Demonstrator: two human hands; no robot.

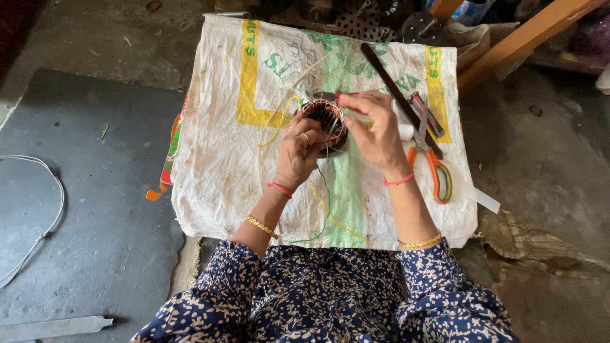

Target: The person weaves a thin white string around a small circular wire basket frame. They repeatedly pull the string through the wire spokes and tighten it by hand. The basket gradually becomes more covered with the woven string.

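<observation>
- Fingers of our left hand (297, 151) grip the wound motor stator (325, 122) at its near-left rim.
- Our right hand (376, 133) pinches its far rim, mid-sack (216, 178).
- Scissors (432, 162) lie just right.

A person sits over a woven sack (216, 159) spread on a grey floor. The left hand (298, 152) grips the near side of a round wire-wound core (325, 121), while the right hand (375, 130) pinches at its top rim. Orange-handled scissors (435, 168) and a dark flat strip (397, 95) lie just right. Yellow and green wires (327, 213) trail toward the lap.
</observation>
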